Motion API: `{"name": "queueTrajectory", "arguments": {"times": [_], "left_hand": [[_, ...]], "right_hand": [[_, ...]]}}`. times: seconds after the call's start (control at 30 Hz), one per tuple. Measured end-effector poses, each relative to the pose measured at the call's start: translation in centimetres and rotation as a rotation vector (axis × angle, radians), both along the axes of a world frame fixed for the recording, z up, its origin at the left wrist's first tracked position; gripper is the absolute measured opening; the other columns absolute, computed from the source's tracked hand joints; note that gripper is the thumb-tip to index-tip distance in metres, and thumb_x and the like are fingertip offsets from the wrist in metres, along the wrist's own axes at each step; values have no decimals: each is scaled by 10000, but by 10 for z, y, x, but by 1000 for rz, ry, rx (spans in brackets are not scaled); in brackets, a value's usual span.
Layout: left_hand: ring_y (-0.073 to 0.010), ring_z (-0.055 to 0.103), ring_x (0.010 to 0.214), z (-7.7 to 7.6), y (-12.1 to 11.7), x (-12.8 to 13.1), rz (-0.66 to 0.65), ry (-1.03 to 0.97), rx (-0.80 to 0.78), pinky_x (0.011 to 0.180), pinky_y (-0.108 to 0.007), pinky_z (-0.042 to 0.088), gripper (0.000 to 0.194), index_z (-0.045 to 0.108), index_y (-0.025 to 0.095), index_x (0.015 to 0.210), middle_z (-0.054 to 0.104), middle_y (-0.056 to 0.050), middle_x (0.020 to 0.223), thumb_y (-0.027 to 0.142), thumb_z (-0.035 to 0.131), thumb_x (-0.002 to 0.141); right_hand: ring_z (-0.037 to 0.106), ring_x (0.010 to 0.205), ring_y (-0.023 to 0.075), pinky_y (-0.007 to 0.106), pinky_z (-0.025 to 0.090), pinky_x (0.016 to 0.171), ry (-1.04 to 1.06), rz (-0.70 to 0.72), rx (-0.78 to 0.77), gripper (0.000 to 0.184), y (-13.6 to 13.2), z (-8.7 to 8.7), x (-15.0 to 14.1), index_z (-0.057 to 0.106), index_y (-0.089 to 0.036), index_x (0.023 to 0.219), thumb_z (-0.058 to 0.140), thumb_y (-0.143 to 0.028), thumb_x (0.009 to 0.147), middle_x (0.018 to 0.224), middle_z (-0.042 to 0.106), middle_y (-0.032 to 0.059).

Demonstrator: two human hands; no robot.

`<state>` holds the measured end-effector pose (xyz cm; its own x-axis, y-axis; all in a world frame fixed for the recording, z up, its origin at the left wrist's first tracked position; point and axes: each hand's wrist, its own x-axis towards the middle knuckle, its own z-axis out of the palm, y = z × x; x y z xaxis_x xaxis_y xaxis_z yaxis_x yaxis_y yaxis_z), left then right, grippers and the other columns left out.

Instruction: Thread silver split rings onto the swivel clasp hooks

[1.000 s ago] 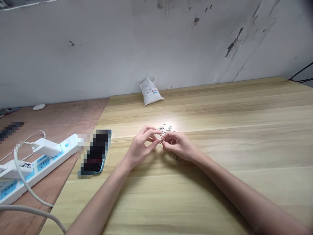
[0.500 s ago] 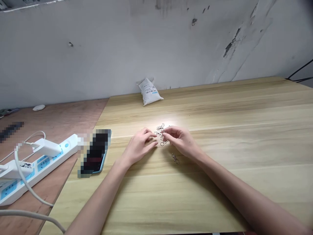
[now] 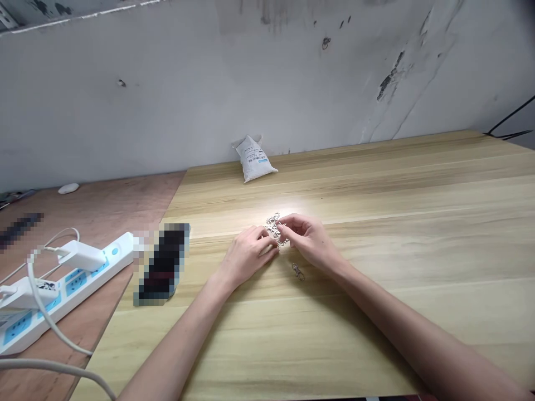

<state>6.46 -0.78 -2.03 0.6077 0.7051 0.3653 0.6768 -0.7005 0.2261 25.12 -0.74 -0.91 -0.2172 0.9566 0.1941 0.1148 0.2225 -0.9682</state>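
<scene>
Your left hand (image 3: 249, 249) and right hand (image 3: 311, 239) curl their fingers at the pile of metal clips (image 3: 273, 228); whether either grips one, I cannot tell; a loose clip (image 3: 298, 272) lies nearer you on the table (image 3: 401, 234), its long axis slanting from far left to near right.

Can see only part of the pile of metal swivel clasps (image 3: 272, 228), partly hidden behind the left hand (image 3: 247, 250) and right hand (image 3: 311, 239). Cannot count the clasps or make out any piece pinched in either. Cannot read the phone (image 3: 165, 262) under coarse pixelation, nor the tiny print on the white plastic packet (image 3: 254, 159). Cannot follow the power strip (image 3: 88, 278) past the left edge, nor the left forearm (image 3: 184, 340) past the bottom.
</scene>
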Motion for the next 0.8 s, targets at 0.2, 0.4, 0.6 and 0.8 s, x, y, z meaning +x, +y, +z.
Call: {"name": "queueTrajectory", "arguments": {"times": [0.2, 0.4, 0.6, 0.8], "left_hand": [[-169, 599, 774, -3, 3, 1, -9, 61, 81, 673, -291, 463, 178, 637, 176, 822, 647, -45, 865, 194, 504, 940], [-168, 605, 751, 2, 1, 2, 12, 39, 53, 660, -291, 479, 125, 638, 175, 796, 651, -40, 871, 238, 596, 895], [-162, 605, 761, 2, 1, 2, 19, 45, 42, 672, -286, 484, 159, 638, 174, 791, 652, -40, 868, 164, 537, 914], [-166, 605, 771, 5, 3, -2, 31, 34, -57, 679, -290, 475, 108, 663, 187, 847, 646, -38, 885, 188, 570, 900]], "right_hand": [[520, 568, 110, 257, 431, 529, -8, 2, 18, 250, -1, 1, 0, 694, -172, 908, 599, -398, 861, 731, 662, 27], [554, 624, 125, 258, 436, 559, -22, 25, 24, 207, 0, -2, 0, 693, -179, 892, 600, -363, 867, 743, 660, 20], [570, 635, 133, 262, 443, 564, -40, 36, 19, 213, -1, -3, 0, 685, -175, 898, 586, -363, 880, 733, 653, 20], [573, 630, 134, 266, 449, 569, -39, 38, 13, 214, -1, -2, 0, 678, -177, 892, 587, -370, 877, 711, 645, 17]]}}
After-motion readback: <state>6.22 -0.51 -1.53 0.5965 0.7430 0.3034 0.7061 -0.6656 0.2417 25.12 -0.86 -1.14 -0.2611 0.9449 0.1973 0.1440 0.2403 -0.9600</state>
